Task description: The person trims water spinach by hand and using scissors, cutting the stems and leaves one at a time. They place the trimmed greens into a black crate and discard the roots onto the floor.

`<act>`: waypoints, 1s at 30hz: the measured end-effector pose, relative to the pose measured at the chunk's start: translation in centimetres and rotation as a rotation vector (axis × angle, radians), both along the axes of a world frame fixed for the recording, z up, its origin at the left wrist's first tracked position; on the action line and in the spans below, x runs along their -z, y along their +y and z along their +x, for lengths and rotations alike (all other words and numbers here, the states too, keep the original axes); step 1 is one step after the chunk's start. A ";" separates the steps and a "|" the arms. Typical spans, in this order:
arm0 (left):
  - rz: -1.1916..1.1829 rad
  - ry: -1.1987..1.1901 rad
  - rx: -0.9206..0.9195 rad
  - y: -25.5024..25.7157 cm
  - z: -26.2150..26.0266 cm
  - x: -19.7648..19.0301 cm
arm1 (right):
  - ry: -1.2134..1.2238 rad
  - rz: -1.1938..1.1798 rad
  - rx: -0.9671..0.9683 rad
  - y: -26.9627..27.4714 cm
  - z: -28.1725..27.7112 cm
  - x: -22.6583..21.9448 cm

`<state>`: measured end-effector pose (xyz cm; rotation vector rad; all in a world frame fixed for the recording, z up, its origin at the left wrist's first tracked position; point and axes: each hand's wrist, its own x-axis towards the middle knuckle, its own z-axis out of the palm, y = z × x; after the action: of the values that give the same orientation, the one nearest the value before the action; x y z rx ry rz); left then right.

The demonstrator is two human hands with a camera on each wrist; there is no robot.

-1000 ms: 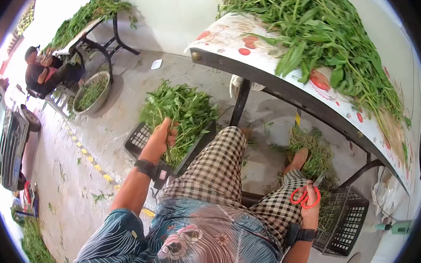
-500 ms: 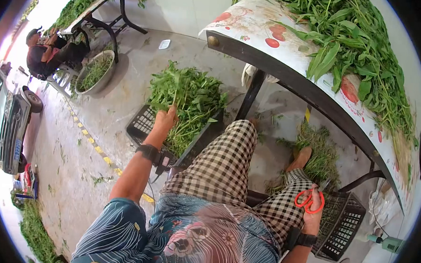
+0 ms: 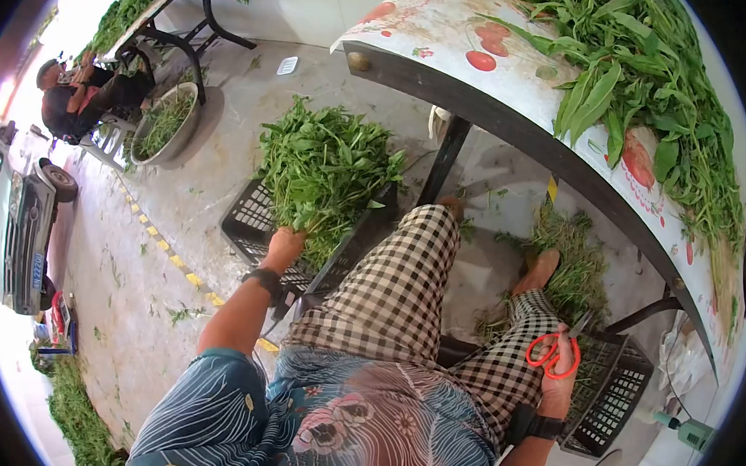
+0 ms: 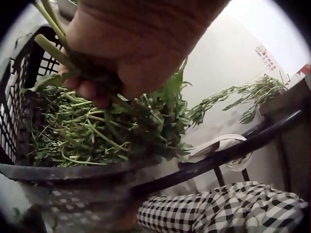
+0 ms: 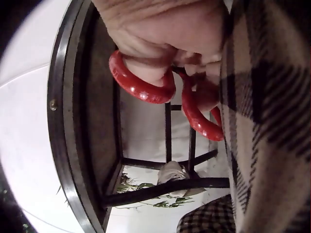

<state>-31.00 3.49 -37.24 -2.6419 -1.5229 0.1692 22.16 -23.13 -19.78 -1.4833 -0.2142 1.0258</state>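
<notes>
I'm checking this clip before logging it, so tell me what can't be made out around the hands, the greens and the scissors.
- Scissors blades: head view, too small against the right crate; right wrist view cuts them off, only red handles show.
- Left hand fingers: head view, buried in the bunch of greens.
- Left crate floor: left wrist view, covered by stems.
- Right hand: right wrist view, cropped at the top edge.

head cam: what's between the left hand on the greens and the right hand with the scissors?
The person's checked trouser legs. The left hand grips greens over the black crate; the right hand holds red scissors beside the far knee.
</notes>
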 end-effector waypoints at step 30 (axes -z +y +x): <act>-0.438 -0.269 -0.671 5.2 8.7 -6.4 | 0.000 -0.081 -0.014 0.3 0.6 0.6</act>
<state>-22.26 8.67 -30.89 -2.3740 -2.6966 0.2132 22.75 -22.87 -20.41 -1.5567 -0.1853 1.0557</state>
